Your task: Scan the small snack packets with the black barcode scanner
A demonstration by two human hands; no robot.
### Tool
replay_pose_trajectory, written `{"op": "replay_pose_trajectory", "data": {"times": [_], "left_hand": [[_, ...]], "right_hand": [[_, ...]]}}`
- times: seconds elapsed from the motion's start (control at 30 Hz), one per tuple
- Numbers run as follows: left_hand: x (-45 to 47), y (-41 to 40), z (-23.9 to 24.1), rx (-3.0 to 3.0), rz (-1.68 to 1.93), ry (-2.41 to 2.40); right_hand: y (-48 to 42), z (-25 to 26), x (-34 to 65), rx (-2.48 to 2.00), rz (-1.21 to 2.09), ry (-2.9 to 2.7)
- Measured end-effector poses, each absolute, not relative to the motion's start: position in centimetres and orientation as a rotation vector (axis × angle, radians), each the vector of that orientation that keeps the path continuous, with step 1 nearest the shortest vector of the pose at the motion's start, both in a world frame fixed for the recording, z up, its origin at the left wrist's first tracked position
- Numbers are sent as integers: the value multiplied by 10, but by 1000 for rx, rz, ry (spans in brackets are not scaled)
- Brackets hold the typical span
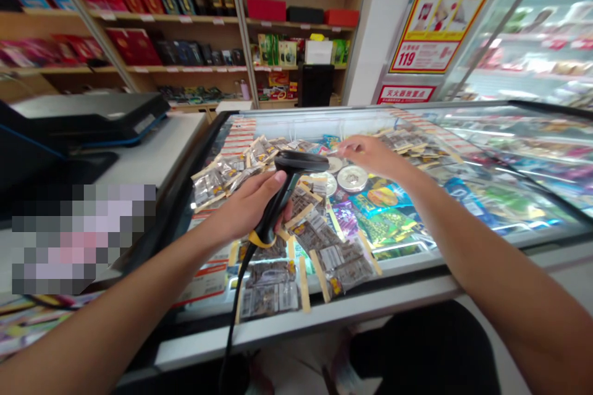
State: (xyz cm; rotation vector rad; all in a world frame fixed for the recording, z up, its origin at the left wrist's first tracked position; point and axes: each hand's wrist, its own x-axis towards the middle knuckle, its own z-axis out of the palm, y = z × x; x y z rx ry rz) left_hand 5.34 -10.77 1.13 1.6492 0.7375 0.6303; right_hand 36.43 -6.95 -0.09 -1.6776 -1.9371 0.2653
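A black barcode scanner (278,197) with a yellow trim is gripped by its handle in my left hand (254,197). Its head points to the right and a black cord hangs down from it. My right hand (365,153) is closed in a pinch just beyond the scanner head, over the glass. Something thin and pale shows at its fingertips, too small to name. Below the hands, flat brown snack packets (315,237) with tan end strips lie scattered on the glass-topped freezer (445,281). Round silver-topped tubs (352,178) are beside the right hand.
Left of the freezer is a counter (178,136) with a dark machine (102,120) on it. Shelves (185,18) of boxes and bottles line the back wall. Bright coloured bags (384,194) show at the freezer's middle. A lit display case (542,31) stands at the right.
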Motion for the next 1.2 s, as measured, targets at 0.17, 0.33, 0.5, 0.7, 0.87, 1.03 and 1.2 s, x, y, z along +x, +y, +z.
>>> {"op": "replay_pose_trajectory", "data": {"times": [0.17,0.33,0.5,0.7,0.87,1.03,1.2], "left_hand": [[54,-109,16,1682,627,783],[54,-109,16,1707,604,788],[53,-111,15,1699,519,808],[55,-111,14,1697,486,825],[55,-110,11,1684,515,797],[54,-110,15,1661,580,781],[52,-105,17,1597,726,819]], "right_hand": [[-81,-18,325,-1476,552,-2320],[-68,-23,338,-1516,789,-1920],[-60,-13,350,-1427,905,-1413],[-66,-2,349,-1387,910,-1367],[-64,-3,350,-1424,865,-1397],[-62,-1,385,-1926,254,-1540],[-64,2,411,-2292,-264,-1629]]}}
